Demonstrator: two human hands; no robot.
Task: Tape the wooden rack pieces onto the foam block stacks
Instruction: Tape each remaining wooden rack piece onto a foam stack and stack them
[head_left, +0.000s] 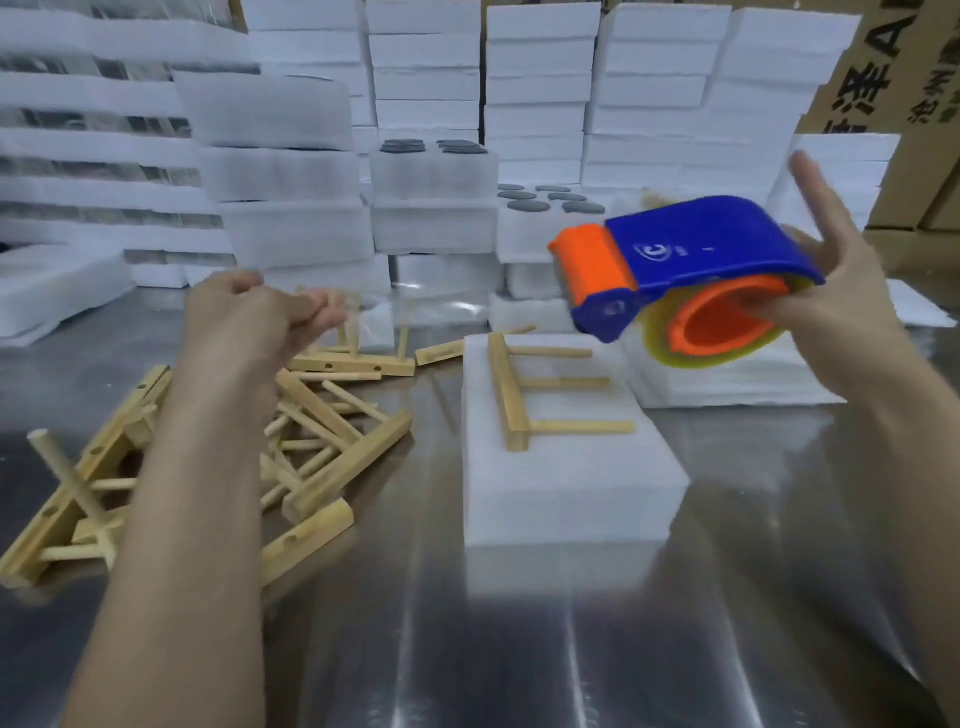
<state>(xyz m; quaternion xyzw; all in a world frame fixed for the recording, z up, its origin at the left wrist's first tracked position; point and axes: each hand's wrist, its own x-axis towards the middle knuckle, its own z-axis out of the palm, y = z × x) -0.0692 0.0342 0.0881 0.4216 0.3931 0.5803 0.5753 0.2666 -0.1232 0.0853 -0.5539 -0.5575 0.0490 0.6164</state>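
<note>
A white foam block stack (566, 483) sits on the metal table (519, 649), centre right. On its top lies a wooden rack piece (511, 395), a bar with three dowels pointing right. My right hand (831, 306) grips a blue and orange tape dispenser (675, 270) in the air above the block's far right corner, index finger raised. My left hand (260, 317) hovers over the pile of loose wooden rack pieces (322, 441), fingers curled and pinching what looks like the clear tape end; the strip itself is barely visible.
More foam blocks (431, 171) are stacked high along the back, some holding dark round discs (530, 205). A flat foam stack (727, 379) lies behind the working block. Cardboard boxes (893, 67) stand at the far right. Rack pieces sprawl across the table's left.
</note>
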